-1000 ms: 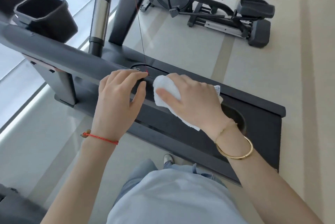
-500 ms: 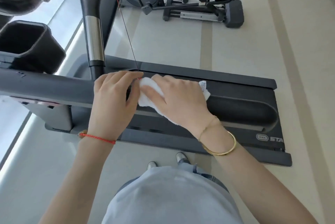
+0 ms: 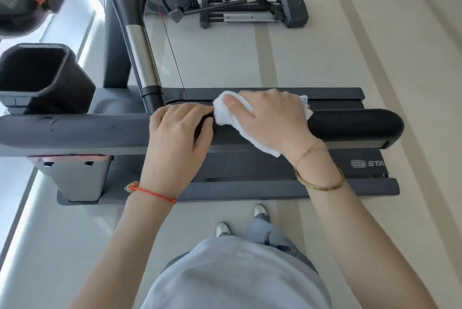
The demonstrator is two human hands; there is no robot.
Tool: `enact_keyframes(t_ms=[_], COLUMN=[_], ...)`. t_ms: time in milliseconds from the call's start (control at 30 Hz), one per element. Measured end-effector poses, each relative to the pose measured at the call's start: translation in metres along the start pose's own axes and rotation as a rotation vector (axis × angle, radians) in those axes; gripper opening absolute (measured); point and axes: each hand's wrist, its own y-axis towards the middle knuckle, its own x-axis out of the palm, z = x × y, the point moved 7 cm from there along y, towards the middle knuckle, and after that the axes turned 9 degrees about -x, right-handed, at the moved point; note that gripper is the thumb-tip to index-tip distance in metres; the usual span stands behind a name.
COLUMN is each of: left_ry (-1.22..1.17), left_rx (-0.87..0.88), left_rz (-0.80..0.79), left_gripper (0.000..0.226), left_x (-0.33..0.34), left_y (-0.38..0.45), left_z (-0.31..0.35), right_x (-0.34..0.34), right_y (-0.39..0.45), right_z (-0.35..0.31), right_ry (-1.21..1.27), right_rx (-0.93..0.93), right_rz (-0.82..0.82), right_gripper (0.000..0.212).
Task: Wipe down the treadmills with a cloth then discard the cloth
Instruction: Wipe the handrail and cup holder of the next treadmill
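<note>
Cloth (image 3: 232,118) sits bunched under the right hand (image 3: 270,118), whose grip presses it flat-palmed onto the treadmill's handrail (image 3: 350,126), fingers spread rather than curled round it. Since a second ago the pair of hands has stayed together on the rail while the view shifted — wiping goes on, discarding is some way off. The left hand (image 3: 177,138) lies just beside, its grip draped over the rail, touching the cloth's left edge. The cloth looks soft and white; the rail is rounded, padded, matte black, ending bluntly at right.
</note>
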Motion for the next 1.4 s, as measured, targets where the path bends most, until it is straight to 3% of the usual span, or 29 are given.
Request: enact_keyframes(t_ms=[167, 233, 467, 633, 733, 900, 1200, 1400], left_ry=[0.023, 0.053, 0.055, 0.038, 0.023, 0.027, 0.064, 0.091], left_rx=[0.029, 0.035, 0.01, -0.004, 0.007, 0.046, 0.042, 0.017], left_rz=[-0.013, -0.028, -0.019, -0.03, -0.047, -0.058, -0.091, -0.031], left_gripper=[0.026, 0.033, 0.024, 0.024, 0.023, 0.025, 0.027, 0.029], left_x=[0.002, 0.004, 0.009, 0.021, 0.033, 0.054, 0.09, 0.102], left_y=[-0.002, -0.004, 0.0, 0.0, 0.001, 0.006, 0.011, 0.009], left_z=[-0.001, 0.0, 0.011, 0.034, 0.055, 0.093, 0.142, 0.157], right_x=[-0.014, -0.02, -0.028, -0.028, -0.031, -0.05, -0.056, -0.063], right_y=[-0.033, -0.051, -0.03, -0.057, -0.071, -0.083, -0.105, -0.119], right_z=[-0.016, -0.002, 0.039, 0.025, 0.043, 0.092, 0.138, 0.169], right_ry=[0.023, 0.016, -0.102, -0.042, -0.028, -0.068, -0.09, 0.134], right_rx=[-0.243, -0.289, 0.051, -0.196, -0.264, -0.176, -0.037, 0.08], right_rz=[0.225, 0.231, 0.152, 0.303, 0.287, 0.313, 0.215, 0.241], right_gripper=[0.045, 0.045, 0.047, 0.042, 0.045, 0.046, 0.056, 0.047])
